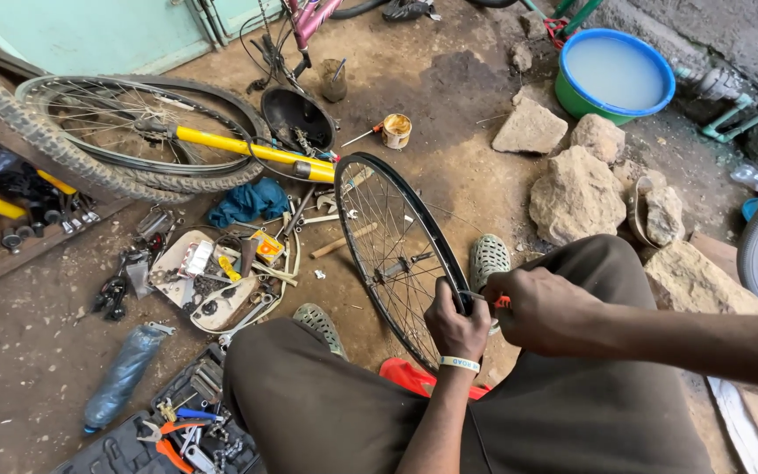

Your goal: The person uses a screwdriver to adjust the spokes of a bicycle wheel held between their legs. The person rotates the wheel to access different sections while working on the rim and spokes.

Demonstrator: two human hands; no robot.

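**Hands on bare wheel rim, seated on dirt floor**

Left hand (454, 326) curled tight around near edge of bicycle wheel (396, 254), wrist bent up, white wristband (459, 362) showing, forearm rising from lower frame. Right hand (539, 307) closed beside it, just touching, fingers pinched on small orange-tipped tool (502, 302) pressed at rim; forearm stretched in from right edge, nearly level. Wheel upright, tilted slightly, no tyre, spokes bare, standing on floor between knees and two grey clogs (488, 260). Brown trousers (572, 404) filling lower frame, legs spread. Beyond wheel: yellow fork (247, 149) lying across second wheel with tyre (133, 132), blue rag (247, 202), white tray of small parts (199, 281). Open toolbox with pliers (173, 434) at lower left, plastic bottle (120, 377) beside it. Rocks (576, 193) and green basin of cloudy water (616, 75) at upper right.
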